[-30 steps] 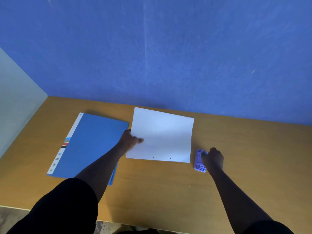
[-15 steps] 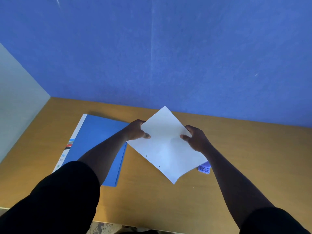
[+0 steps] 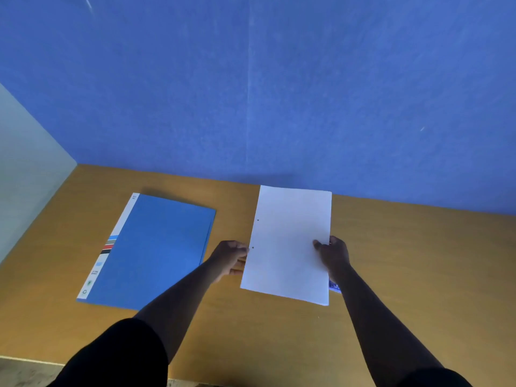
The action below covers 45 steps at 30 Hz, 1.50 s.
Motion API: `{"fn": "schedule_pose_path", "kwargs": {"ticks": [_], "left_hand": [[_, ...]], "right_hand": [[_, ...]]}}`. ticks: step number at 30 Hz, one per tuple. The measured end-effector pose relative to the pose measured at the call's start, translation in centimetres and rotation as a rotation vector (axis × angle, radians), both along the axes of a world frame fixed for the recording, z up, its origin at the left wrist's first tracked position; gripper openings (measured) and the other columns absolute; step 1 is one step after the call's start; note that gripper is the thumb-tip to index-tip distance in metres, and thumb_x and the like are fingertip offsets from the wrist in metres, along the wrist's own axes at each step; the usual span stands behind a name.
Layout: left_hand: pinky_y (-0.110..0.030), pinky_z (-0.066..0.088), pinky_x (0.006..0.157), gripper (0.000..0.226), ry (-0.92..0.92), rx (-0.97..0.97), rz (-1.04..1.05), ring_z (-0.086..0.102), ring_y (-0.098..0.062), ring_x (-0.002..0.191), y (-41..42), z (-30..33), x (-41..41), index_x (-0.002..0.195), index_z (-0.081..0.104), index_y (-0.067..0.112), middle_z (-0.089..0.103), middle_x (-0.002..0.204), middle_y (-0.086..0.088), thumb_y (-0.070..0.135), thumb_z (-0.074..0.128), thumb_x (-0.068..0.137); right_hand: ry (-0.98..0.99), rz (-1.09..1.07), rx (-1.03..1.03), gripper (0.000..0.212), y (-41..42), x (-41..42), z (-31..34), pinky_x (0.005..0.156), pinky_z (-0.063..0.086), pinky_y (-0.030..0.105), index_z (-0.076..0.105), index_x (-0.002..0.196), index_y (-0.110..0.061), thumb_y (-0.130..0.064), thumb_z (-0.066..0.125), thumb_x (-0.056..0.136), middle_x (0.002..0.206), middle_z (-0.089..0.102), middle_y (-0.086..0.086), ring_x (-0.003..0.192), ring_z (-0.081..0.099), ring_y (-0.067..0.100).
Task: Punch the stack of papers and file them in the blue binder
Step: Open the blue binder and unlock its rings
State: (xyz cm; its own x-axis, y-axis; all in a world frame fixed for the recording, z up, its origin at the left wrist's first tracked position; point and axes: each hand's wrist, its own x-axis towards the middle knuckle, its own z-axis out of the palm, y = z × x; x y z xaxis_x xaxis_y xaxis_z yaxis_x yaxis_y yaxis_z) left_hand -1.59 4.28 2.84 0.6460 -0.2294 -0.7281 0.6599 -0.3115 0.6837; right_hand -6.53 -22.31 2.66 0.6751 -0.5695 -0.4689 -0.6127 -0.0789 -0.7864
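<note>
The white stack of papers (image 3: 290,241) is held above the wooden table (image 3: 418,275) with its long side running away from me. Two punched holes show along its left edge. My left hand (image 3: 230,258) grips that left edge, thumb near the lower hole. My right hand (image 3: 333,254) pinches the right edge, thumb on top. The blue binder (image 3: 159,250) lies shut on the table to the left, its white spine strip on the far left. Only a corner of the purple hole punch (image 3: 334,287) peeks out under the papers by my right wrist.
A blue wall (image 3: 279,93) rises right behind the table, and a pale panel (image 3: 25,169) closes the left side. The table's near edge runs along the bottom of the view.
My right hand left the hole punch and took the papers' right edge. Both hands lifted the stack and turned it, so the punched edge moved from the near side to the left.
</note>
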Motion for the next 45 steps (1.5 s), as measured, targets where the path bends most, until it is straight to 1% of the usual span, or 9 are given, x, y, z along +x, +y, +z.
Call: {"fn": "schedule_pose_path", "kwargs": {"ticks": [4, 10, 16, 22, 25, 31, 36, 41, 45], "left_hand": [[-0.036, 0.060, 0.062, 0.006, -0.159, 0.247, 0.037, 0.069, -0.030, 0.085, -1.2, -1.1, -1.1, 0.081, 0.069, 0.008, 0.071, 0.094, -0.017, 0.006, 0.065, 0.086], [-0.027, 0.058, 0.051, 0.013, -0.206, 0.433, 0.004, 0.065, -0.019, 0.062, -1.5, -2.8, -1.5, 0.079, 0.073, 0.010, 0.068, 0.074, -0.007, -0.001, 0.065, 0.080], [-0.048, 0.059, 0.068, 0.020, -0.253, 0.578, -0.026, 0.062, -0.024, 0.064, -1.8, -6.6, -1.5, 0.064, 0.064, 0.013, 0.066, 0.070, -0.013, -0.003, 0.057, 0.073], [-0.031, 0.047, 0.048, 0.025, -0.302, 0.635, -0.036, 0.057, -0.025, 0.052, -2.7, -5.9, -2.1, 0.053, 0.050, 0.010, 0.053, 0.054, -0.007, -0.004, 0.051, 0.073], [-0.026, 0.034, 0.059, 0.022, -0.385, 0.678, -0.083, 0.043, -0.015, 0.063, -2.4, -4.9, -2.5, 0.064, 0.049, 0.020, 0.048, 0.065, 0.004, 0.000, 0.051, 0.075], [-0.029, 0.042, 0.056, 0.015, -0.466, 0.736, -0.153, 0.056, -0.021, 0.065, 2.0, -3.6, -2.1, 0.065, 0.058, 0.012, 0.059, 0.067, -0.005, 0.000, 0.050, 0.069], [-0.023, 0.044, 0.076, 0.027, -0.521, 0.727, -0.167, 0.064, -0.024, 0.104, 7.2, -2.8, -0.6, 0.101, 0.070, 0.011, 0.069, 0.108, -0.006, 0.005, 0.058, 0.078], [-0.036, 0.046, 0.094, 0.041, -0.589, 0.790, -0.270, 0.053, -0.026, 0.118, 12.9, -2.8, 0.5, 0.125, 0.059, 0.015, 0.054, 0.129, -0.009, 0.016, 0.060, 0.084], [-0.048, 0.027, 0.110, 0.063, -0.591, 0.992, -0.284, 0.025, -0.037, 0.139, 17.8, -3.0, 1.9, 0.143, 0.036, 0.017, 0.027, 0.151, -0.017, 0.025, 0.061, 0.086]], "right_hand": [[0.049, 0.002, -0.014, 0.025, 1.0, -0.6, -1.7, 0.071, 0.049, 0.030, 0.065, 0.109, -0.004, -0.015, 0.065, 0.087, 0.094, 0.070, 0.010, 0.081, 0.063, 0.027], [0.127, 0.133, -0.140, 0.033, 1.2, -0.5, -3.3, 0.075, 0.050, 0.032, 0.061, 0.115, -0.002, -0.018, 0.065, 0.086, 0.108, 0.070, 0.014, 0.091, 0.064, 0.030], [0.257, 0.274, -0.311, 0.039, 1.0, -0.4, -3.7, 0.085, 0.045, 0.029, 0.052, 0.123, 0.003, -0.021, 0.055, 0.093, 0.119, 0.064, 0.019, 0.110, 0.061, 0.034], [0.284, 0.418, -0.556, 0.026, 0.9, -0.6, -2.8, 0.083, 0.045, 0.032, 0.051, 0.113, 0.000, -0.016, 0.044, 0.094, 0.114, 0.061, 0.016, 0.105, 0.060, 0.030], [0.158, 0.448, -0.571, 0.030, 1.5, -0.3, -2.5, 0.089, 0.049, 0.034, 0.054, 0.117, -0.006, -0.012, 0.049, 0.088, 0.115, 0.064, 0.015, 0.107, 0.061, 0.030], [0.061, 0.655, -0.460, 0.032, 7.2, 0.6, -1.4, 0.085, 0.051, 0.029, 0.056, 0.121, -0.016, -0.013, 0.050, 0.090, 0.117, 0.067, 0.007, 0.106, 0.063, 0.023], [0.008, 0.862, -0.411, 0.037, 13.8, 1.3, -1.5, 0.091, 0.053, 0.031, 0.054, 0.128, -0.013, -0.012, 0.049, 0.091, 0.121, 0.066, 0.008, 0.111, 0.063, 0.023], [0.029, 0.886, -0.304, 0.044, 21.1, 2.0, -2.2, 0.096, 0.050, 0.029, 0.047, 0.137, -0.008, -0.011, 0.053, 0.093, 0.131, 0.061, 0.012, 0.119, 0.060, 0.025], [0.124, 0.759, -0.214, 0.051, 25.5, 3.2, -2.3, 0.086, 0.047, 0.026, 0.040, 0.142, -0.007, -0.016, 0.053, 0.094, 0.138, 0.055, 0.013, 0.123, 0.056, 0.028]]}}
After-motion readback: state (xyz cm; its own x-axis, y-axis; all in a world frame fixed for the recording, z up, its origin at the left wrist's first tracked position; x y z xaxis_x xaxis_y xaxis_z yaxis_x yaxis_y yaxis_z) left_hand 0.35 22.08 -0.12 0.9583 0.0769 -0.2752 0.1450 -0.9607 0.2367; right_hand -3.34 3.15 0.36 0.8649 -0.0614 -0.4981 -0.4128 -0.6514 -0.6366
